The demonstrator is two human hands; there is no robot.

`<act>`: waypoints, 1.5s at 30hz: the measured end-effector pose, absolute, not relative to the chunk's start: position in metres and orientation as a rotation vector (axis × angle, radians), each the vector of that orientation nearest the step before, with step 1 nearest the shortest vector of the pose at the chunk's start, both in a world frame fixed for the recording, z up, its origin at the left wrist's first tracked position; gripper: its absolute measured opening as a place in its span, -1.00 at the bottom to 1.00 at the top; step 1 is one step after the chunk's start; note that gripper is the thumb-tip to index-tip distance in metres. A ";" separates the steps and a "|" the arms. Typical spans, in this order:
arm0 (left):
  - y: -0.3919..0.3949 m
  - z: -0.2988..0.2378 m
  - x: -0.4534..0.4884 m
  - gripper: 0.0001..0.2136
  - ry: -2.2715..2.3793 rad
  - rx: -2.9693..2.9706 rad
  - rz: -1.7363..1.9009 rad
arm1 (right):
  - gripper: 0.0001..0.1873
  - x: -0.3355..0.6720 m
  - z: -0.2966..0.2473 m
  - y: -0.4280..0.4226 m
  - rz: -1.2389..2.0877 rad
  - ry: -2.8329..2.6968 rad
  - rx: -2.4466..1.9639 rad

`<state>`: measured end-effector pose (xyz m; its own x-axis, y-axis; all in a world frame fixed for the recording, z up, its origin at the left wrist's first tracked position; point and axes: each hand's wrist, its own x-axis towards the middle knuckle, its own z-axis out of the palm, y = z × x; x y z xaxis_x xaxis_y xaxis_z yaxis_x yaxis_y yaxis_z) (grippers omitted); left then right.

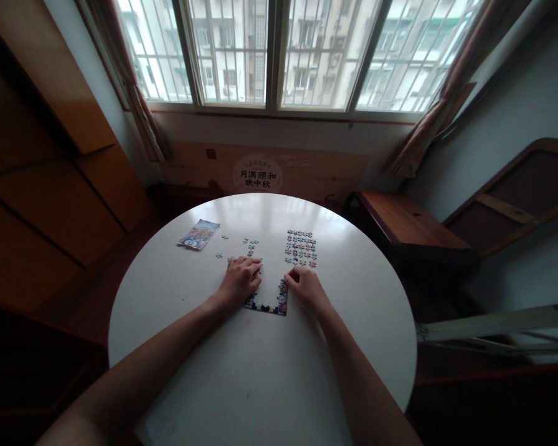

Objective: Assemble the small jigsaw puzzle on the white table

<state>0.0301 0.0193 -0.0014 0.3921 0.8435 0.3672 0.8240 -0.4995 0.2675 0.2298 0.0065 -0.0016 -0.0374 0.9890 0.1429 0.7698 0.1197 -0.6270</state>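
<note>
A person's two bare hands worked over a partly built jigsaw border (266, 308) at the center of the frame, on a round white table (181, 347). The left hand (240, 277) lay over the border's left side, fingers bent; whether it gripped a piece could not be told. The right hand (304, 284) had thumb and forefinger drawn together at the top of the border's right side, though any piece between them was hidden. Neat rows of puzzle pieces (301, 248) stood right of center, above the right hand, while loose pieces (251, 246) were scattered above the left. A colorful printed sheet (199, 234) lay farther left, below a barred window (270, 56) across the frame's top.
</note>
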 end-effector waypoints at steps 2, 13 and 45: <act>0.019 -0.001 0.030 -0.75 1.540 2.593 0.731 | -0.82 0.230 -0.001 0.006 0.519 -1.861 -1.702; 0.016 0.004 0.030 -0.78 1.546 2.586 0.712 | -0.81 0.230 -0.001 0.006 0.485 -1.900 -1.709; 0.017 0.005 0.031 -0.66 1.818 2.372 0.372 | -0.77 0.231 0.012 0.001 0.546 -1.952 -1.899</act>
